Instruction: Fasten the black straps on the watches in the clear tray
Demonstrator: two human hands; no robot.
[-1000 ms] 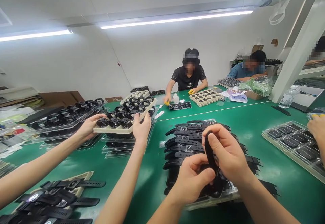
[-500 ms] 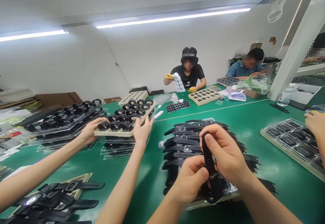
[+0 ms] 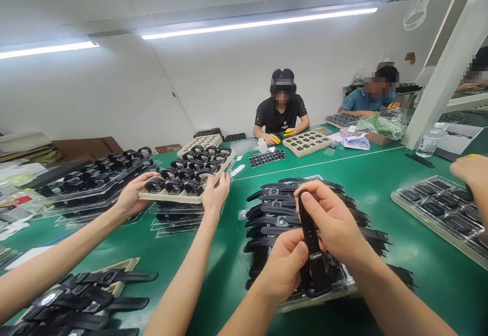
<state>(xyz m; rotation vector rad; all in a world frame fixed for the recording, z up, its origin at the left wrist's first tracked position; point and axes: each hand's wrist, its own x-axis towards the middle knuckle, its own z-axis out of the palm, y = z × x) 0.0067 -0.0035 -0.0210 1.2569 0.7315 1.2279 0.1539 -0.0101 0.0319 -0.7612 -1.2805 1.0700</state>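
- Black watch, strap nearly upright, over the near edge of the tray.
- Our right grip pinches the strap's top.
- Our left grip pinches lower.

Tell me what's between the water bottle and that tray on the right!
In the head view, a black strip lies on the green table between the water bottle and the tray, nearer the bottle.

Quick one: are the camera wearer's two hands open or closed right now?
Left hand: closed, gripping the black watch strap lower down.
Right hand: closed, pinching the same strap near its upper end.
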